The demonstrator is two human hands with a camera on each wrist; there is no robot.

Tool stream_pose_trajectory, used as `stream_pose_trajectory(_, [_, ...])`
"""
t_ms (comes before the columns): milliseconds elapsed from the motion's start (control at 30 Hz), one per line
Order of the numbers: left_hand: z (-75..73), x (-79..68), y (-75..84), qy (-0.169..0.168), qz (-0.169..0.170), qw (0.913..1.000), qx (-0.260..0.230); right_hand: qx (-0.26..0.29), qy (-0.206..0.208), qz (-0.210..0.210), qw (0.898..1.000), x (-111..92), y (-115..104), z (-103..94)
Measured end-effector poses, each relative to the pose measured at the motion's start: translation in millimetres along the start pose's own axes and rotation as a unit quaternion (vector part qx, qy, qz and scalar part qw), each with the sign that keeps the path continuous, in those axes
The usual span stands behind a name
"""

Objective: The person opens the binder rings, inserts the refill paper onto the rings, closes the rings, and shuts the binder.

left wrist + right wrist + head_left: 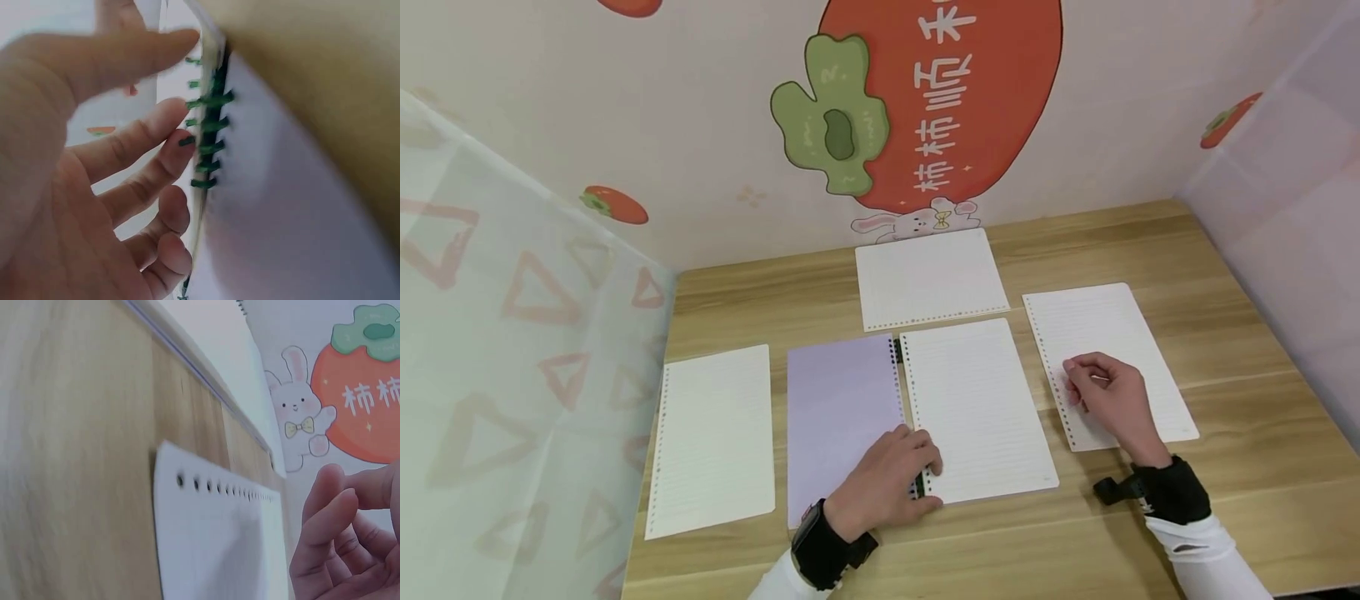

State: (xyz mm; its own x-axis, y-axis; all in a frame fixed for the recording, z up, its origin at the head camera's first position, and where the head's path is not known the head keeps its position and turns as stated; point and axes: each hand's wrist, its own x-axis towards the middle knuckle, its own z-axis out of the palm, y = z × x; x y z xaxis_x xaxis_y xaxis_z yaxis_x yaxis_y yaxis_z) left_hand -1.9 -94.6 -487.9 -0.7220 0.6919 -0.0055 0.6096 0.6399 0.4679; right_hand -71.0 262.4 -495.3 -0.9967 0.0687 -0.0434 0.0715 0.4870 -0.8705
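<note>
One open notebook [925,400] holds the middle here, with its single purple cover [842,408] on the left and its lined page [981,408] on the right, flat on the wooden table [985,550]. And count the loose white sheets around it: three! One sheet [711,442] lies left of the notebook, a second sheet [931,283] just beyond it, turned sideways, and a third sheet [1090,329] to its right. Whether any of these is a single leaf or several, I can't tell.

Two hands in play. The left hand [891,475] rests across the notebook's spine, relaxed, fingers slightly bent, fingertips against the binding. The right hand [1108,396] is right of the notebook, over that third sheet, empty, fingers loosely curled with the thumb close to the index finger.

Now the hidden parts: the left hand covers the lower spine, so the full row of rings [212,124] can't be counted; the left wrist view gives at least five green ones, slightly blurred. The right hand blocks part of the third sheet. Two white sleeves run out of frame nearer than the notebook, each below a black strap, and on the wall beyond the notebook, the big red fruit [1000,83] is cut off at the top, its lettering too.
</note>
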Motion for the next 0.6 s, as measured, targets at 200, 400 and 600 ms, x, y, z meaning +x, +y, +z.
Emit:
stream_pose_trajectory(200, [-9.7,38.1,2.1,0.004,0.022,0.9997,0.004,-0.037,0.035,-0.023,0.998,9.8,8.9,-17.6])
stream_pose_trajectory(400, [-18.8,84.2,15.9,-0.014,0.051,0.998,0.036,-0.112,0.077,-0.06,0.989,16.8,26.6,-44.4])
stream_pose_trajectory(600, [-7.7,130.3,30.9,-0.025,0.07,0.9953,0.062,-0.181,0.064,-0.015,0.981,18.1,37.0,-64.0])
